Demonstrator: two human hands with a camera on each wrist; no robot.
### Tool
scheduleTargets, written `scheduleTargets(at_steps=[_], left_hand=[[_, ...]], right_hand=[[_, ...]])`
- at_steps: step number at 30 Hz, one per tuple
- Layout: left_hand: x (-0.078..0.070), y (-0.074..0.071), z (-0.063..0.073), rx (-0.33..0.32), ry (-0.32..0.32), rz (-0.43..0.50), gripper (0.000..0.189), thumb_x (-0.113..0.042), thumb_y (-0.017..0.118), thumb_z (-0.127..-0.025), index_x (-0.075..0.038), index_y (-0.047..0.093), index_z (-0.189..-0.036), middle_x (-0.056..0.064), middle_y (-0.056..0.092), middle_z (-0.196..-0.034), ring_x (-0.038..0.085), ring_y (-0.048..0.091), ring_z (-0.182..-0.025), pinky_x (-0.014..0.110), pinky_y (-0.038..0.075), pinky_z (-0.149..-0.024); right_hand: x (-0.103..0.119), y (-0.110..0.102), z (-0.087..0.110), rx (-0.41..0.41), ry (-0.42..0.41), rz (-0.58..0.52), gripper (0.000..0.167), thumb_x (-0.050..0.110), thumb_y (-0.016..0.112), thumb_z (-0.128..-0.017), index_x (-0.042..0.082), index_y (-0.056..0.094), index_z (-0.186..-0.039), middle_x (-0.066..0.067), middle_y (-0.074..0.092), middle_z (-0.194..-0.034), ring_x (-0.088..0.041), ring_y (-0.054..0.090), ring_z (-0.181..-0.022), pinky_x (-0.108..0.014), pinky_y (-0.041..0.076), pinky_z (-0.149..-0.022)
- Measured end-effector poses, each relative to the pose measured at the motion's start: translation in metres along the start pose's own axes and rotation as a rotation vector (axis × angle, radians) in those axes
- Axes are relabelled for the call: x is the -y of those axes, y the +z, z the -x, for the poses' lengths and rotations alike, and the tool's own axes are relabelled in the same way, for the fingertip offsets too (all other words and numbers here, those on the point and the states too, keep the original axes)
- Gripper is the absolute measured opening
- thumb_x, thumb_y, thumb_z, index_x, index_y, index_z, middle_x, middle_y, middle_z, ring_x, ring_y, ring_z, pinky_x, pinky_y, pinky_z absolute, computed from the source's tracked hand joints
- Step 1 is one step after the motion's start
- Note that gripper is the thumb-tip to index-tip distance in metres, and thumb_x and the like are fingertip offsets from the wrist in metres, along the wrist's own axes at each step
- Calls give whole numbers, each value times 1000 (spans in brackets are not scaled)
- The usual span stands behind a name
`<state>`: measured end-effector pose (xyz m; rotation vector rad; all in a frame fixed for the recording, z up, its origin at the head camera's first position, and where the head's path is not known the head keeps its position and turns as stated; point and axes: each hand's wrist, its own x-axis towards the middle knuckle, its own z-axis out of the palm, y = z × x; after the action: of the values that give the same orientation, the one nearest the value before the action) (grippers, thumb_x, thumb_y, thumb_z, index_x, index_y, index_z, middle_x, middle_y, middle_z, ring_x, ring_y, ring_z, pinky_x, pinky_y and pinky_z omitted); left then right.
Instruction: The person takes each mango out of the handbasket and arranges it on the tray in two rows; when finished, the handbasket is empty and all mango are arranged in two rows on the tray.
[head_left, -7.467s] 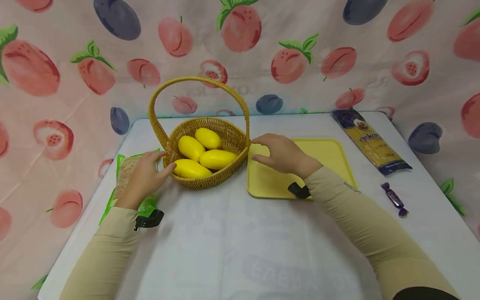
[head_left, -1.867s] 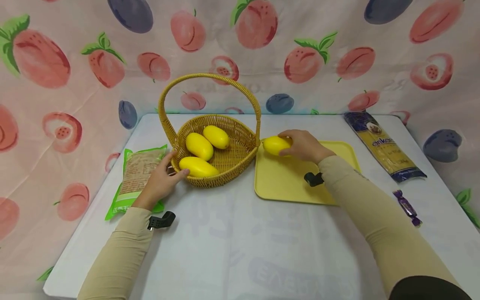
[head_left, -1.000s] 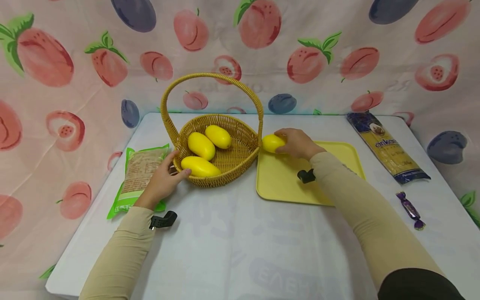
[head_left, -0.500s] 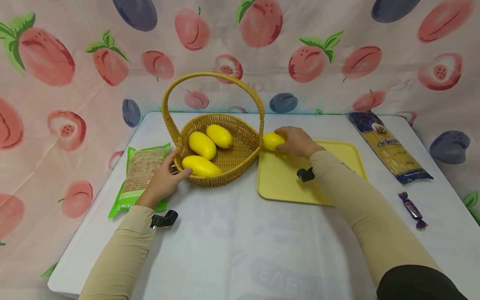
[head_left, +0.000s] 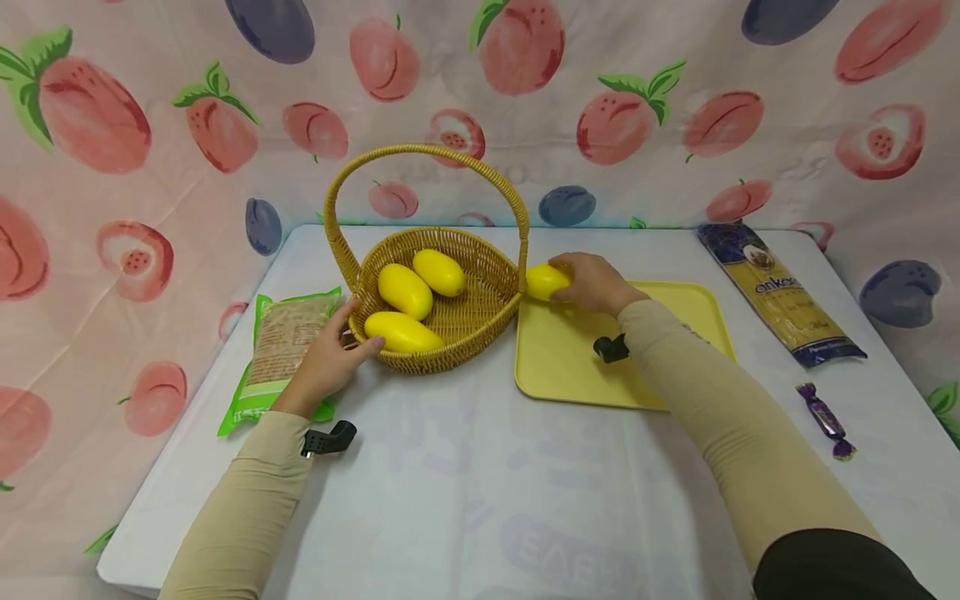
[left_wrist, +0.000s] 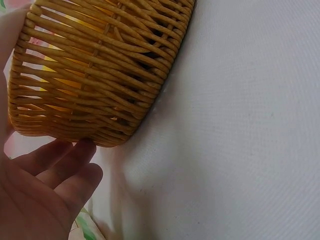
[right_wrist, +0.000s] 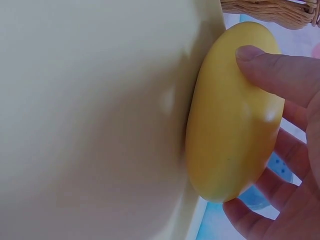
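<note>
My right hand holds a yellow mango at the back left corner of the yellow tray. In the right wrist view the thumb presses on one side and the fingers curl round the other; the mango lies along the tray's edge. My left hand grips the left side of the wicker basket, thumb over the rim and fingers against the outer weave. Inside the basket lie three mangoes: one at the front, one in the middle, one at the back.
A green-edged bag of brown food lies left of the basket, partly under the left forearm. Right of the tray are a blue and gold pasta-like packet and a purple wrapped candy. The basket's tall handle arches above it.
Four mangoes were in the basket at first; the right hand has taken one out to the tray, then shifted it left towards the basket. The left hand has come to grip the basket.
</note>
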<state>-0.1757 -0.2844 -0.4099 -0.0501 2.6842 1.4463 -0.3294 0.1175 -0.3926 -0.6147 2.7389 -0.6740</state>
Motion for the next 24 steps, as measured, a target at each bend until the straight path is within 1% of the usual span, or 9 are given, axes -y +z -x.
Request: scheduleTargets(at_steps=[9,16,21,24], left_hand=[[1,0,0,1,-2,2,92,-49,69,-93,-19,17,-162,19,26,-160,41,42,-135,54,39,-109],[1,1,2,-2,1,1,92,-50,69,-93,-19,17,-162,20,26,-160,42,42,-135,55,38,-109],[0,2,2,-3,-6,-11,91,-50,68,-93,-19,16,-162,20,26,-160,42,42,-135,55,38,-109],[0,1,2,-4,0,-16,91,-49,67,-94,-18,16,-162,21,26,-160,43,42,-135,56,38,-109]], right_hand=[[2,-1,2,-8,-3,-7,68,24,75,-91,2,47,-148,-19,45,-150,-40,37,-138,-52,27,-117],[4,-3,8,-13,4,-8,69,26,75,-91,4,46,-149,-18,43,-152,-39,34,-141,-53,25,-117],[6,-7,13,-19,-9,-14,68,25,75,-92,5,46,-150,-18,41,-153,-39,33,-142,-54,25,-117],[7,-9,16,-25,-23,-19,68,25,75,-91,5,46,-150,-18,41,-153,-39,32,-142,-54,24,-117]])
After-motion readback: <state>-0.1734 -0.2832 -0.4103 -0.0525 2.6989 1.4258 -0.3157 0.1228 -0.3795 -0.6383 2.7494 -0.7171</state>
